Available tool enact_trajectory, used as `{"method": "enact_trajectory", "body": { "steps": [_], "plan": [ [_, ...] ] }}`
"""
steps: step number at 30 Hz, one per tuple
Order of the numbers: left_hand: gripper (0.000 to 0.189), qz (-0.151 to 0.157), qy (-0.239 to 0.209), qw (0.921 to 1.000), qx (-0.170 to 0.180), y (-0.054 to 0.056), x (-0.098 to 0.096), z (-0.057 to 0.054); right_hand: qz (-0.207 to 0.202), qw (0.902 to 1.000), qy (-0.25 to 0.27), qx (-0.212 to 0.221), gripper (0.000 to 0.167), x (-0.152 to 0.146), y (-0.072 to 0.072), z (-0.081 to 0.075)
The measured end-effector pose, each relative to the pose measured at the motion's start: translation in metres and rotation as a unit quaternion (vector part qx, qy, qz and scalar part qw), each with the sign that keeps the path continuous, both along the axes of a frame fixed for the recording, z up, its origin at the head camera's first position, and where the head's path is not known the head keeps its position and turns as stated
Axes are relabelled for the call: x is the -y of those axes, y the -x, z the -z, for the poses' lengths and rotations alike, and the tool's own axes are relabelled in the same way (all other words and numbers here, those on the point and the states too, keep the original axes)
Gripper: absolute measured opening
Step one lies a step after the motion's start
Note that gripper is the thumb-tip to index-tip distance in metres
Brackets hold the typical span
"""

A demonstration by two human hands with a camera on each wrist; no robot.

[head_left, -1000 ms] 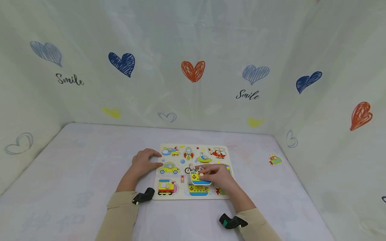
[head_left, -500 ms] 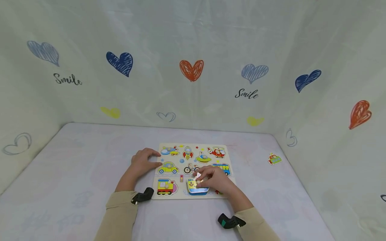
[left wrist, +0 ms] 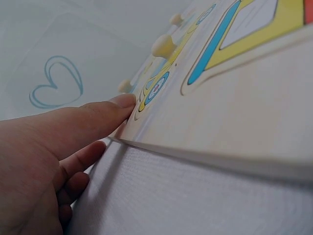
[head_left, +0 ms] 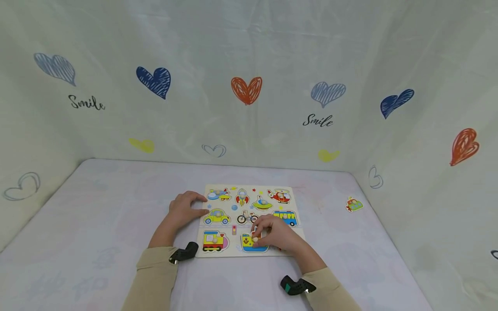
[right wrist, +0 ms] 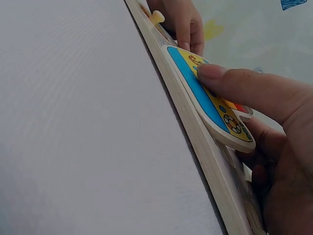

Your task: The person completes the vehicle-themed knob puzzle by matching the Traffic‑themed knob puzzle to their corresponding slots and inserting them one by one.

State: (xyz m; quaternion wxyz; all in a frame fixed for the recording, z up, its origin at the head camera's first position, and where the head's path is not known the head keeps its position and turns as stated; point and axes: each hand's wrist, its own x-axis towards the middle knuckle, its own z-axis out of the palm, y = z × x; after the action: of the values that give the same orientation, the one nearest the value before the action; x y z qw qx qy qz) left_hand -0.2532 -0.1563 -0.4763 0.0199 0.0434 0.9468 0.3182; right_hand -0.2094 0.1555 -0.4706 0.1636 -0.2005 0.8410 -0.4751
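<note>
A wooden knob puzzle board [head_left: 234, 250] with vehicle pictures lies on the table. My left hand [head_left: 182, 212] rests at its left edge; in the left wrist view the thumb [left wrist: 105, 115] touches the board beside the yellow car piece [head_left: 217, 217]. With thumb and fingers, my right hand [head_left: 278, 234] holds the ship puzzle piece [head_left: 249, 244] by its knob, over the ship picture in the bottom row. From the right wrist the ship piece [right wrist: 195, 93] looks slightly tilted, one end raised off the board. The fingers hide part of it.
A submarine piece [head_left: 354, 204] lies on the table [head_left: 116, 216] to the right, away from the board. The train piece [head_left: 215, 241], bus piece [head_left: 285, 217] and several others sit in the board. A curtain printed with hearts stands behind the table.
The right hand has brought the ship piece down and slightly left, from above the board onto the ship picture. The left hand has stayed at the board's edge.
</note>
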Motion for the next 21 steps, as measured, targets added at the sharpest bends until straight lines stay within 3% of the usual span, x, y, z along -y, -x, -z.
{"method": "enact_trajectory", "body": {
  "steps": [21],
  "plan": [
    [0.036, -0.001, -0.004, 1.0, -0.004, -0.0004, -0.0001, 0.0004, -0.006, 0.9999, 0.011, 0.003, 0.008, -0.0017, 0.0023, 0.0004]
  ]
}}
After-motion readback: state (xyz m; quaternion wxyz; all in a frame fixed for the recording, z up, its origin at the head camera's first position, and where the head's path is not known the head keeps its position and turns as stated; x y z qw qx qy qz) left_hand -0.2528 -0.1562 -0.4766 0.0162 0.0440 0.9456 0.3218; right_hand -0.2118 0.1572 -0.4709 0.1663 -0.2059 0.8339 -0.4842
